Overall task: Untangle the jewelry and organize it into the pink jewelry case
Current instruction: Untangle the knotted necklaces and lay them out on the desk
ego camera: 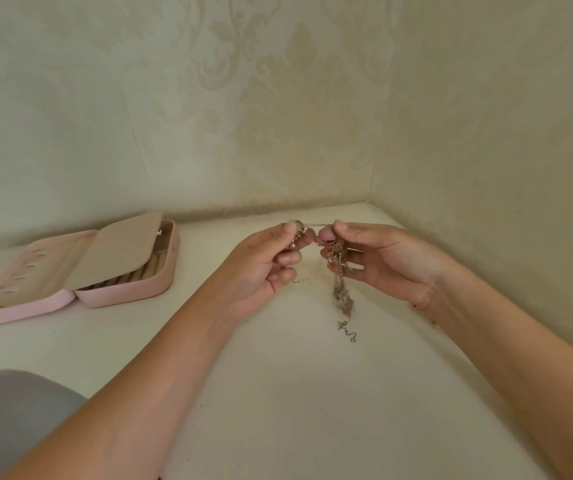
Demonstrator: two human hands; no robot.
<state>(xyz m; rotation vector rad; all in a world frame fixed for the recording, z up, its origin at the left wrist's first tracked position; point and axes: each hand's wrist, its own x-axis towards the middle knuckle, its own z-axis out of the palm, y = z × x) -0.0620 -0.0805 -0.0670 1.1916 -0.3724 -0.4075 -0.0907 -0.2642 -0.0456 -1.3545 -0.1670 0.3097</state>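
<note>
A tangle of thin metal chains (338, 271) hangs above the white table, its loose end (347, 330) trailing onto the surface. My left hand (267, 268) pinches one strand at the top of the tangle. My right hand (382, 261) pinches the bunch beside it, with the chains draped down past its fingers. A short stretch of chain runs taut between the two hands. The pink jewelry case (118, 296) lies open at the left of the table, a beige flap folded over its ring rolls and its lid flat to the left.
The white table (278, 393) sits in a corner, with patterned walls (278, 116) behind and to the right. A grey rounded shape (11, 410) shows at the lower left edge. A thin bracelet (423, 303) is on my right wrist.
</note>
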